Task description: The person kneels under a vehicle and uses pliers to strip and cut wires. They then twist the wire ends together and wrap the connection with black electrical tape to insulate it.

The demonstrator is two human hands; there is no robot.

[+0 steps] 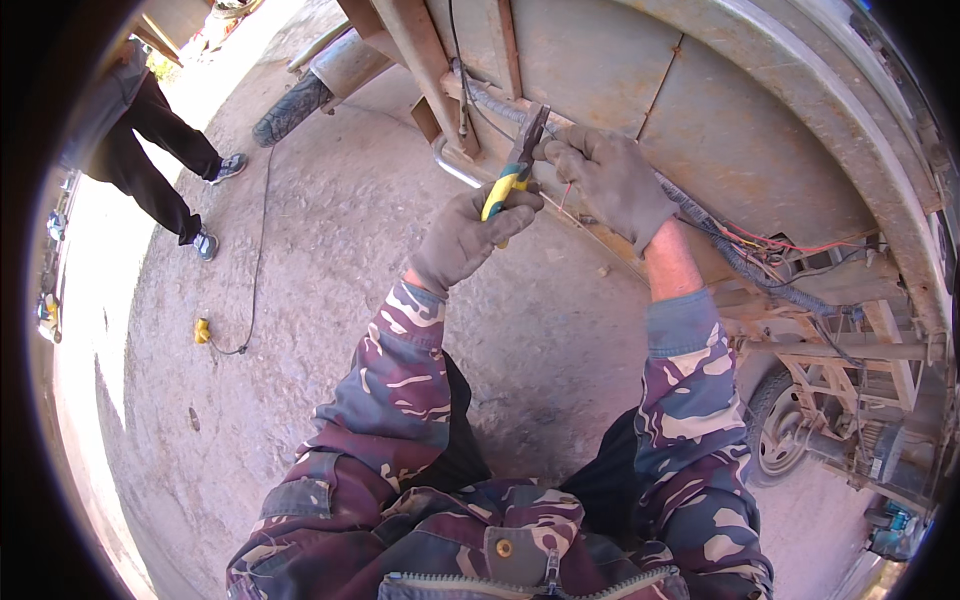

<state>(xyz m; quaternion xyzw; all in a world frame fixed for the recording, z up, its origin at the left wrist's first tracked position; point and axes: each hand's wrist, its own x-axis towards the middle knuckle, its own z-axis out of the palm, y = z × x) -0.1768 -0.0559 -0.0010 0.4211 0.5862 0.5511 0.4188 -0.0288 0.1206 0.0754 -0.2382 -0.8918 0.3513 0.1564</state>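
My gloved left hand [462, 235] grips pliers [522, 160] with yellow and dark green handles, their dark head raised beside a metal beam on a rusty vehicle underside [760, 120]. My gloved right hand [610, 185] is closed just right of the plier head, its fingertips together at the wiring; what they pinch is too small to make out. A gray corrugated conduit [745, 262] with taped and loose wires runs along the frame behind my right hand, and red wires [808, 243] branch off toward the right.
A person in dark trousers [150, 140] stands at upper left. A black tire-like cylinder [290, 112] juts from the vehicle. A cable [258, 270] with a yellow end [202, 330] lies on the dusty ground [300, 240]. A wheel [778, 430] and metal brackets [890, 355] are at lower right.
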